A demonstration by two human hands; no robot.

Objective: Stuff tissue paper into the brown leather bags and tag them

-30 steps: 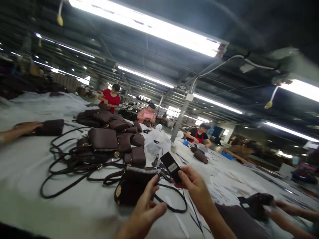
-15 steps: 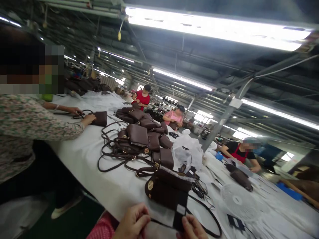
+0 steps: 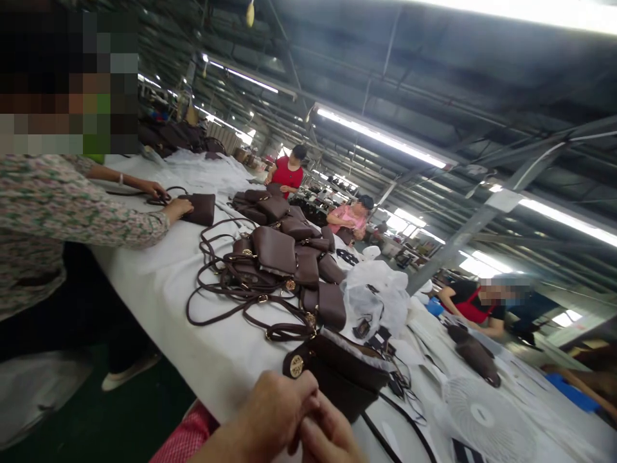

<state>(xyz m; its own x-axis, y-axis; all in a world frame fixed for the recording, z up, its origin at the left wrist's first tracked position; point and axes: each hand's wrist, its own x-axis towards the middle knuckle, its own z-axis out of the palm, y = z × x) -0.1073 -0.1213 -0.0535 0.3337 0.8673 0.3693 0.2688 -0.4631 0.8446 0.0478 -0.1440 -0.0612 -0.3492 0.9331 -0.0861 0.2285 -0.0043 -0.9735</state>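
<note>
The left hand [image 3: 272, 408] and right hand [image 3: 332, 434] are touching, fingers bent, likely doing careful work by the boxy, dark brown, leathery bag [image 3: 340, 382], holding what I cannot tell.

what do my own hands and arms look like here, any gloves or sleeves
Both the left hand and right hand are bare, with no glove, ring or bracelet showing. Red-and-white checked fabric shows by the left forearm; whether it is a sleeve cannot be told.

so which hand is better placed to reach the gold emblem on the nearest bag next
Left, probably: the left hand sits just below the gold emblem, while the right hand is farther from it.
</note>
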